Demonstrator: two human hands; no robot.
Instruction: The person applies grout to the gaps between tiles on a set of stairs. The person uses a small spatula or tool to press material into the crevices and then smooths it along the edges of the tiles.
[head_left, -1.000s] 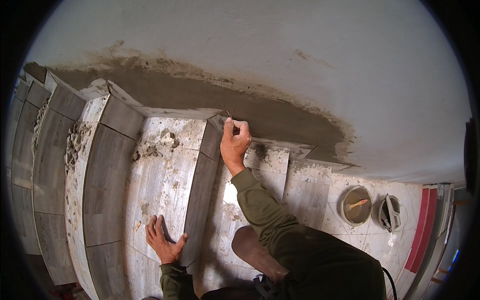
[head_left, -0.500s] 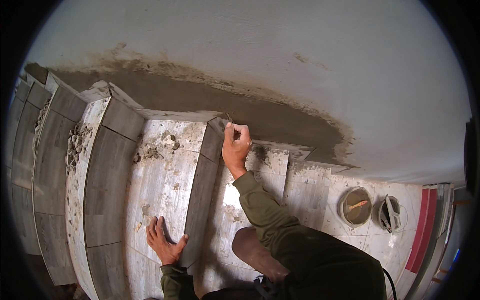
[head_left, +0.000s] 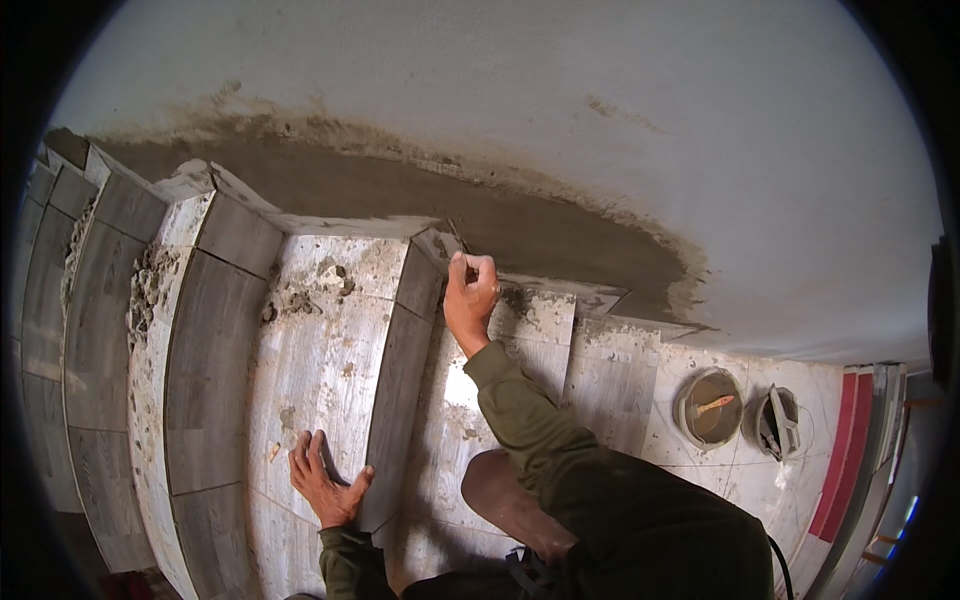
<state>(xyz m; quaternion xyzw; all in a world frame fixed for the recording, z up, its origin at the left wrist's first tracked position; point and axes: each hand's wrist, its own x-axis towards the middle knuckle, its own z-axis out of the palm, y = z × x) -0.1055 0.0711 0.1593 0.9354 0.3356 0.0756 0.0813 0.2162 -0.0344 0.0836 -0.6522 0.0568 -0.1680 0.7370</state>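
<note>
My right hand (head_left: pixel 472 305) is closed around a thin, narrow tool (head_left: pixel 457 236); its kind is too small to tell. The tool's tip meets the wall at the lower edge of a band of wet grey-brown mortar (head_left: pixel 550 238), just beside the corner of a step's skirting tile (head_left: pixel 438 246). With fingers spread, my left hand (head_left: pixel 330 484) rests on the wood-look tile tread (head_left: pixel 322 370) of a step, its thumb near the front edge.
More tiled steps (head_left: pixel 205 370) rise to the left, with mortar crumbs (head_left: pixel 150 290) along them. A bucket (head_left: pixel 709 408) with a brush (head_left: pixel 714 404) in it and a second bucket (head_left: pixel 776 422) holding tools stand on the floor at right. My knee (head_left: pixel 515 500) is bent below my right arm.
My right hand has shifted slightly down, and more of the thin tool shows above its fingers. My left hand stays on the tread. The view has tilted a little.
</note>
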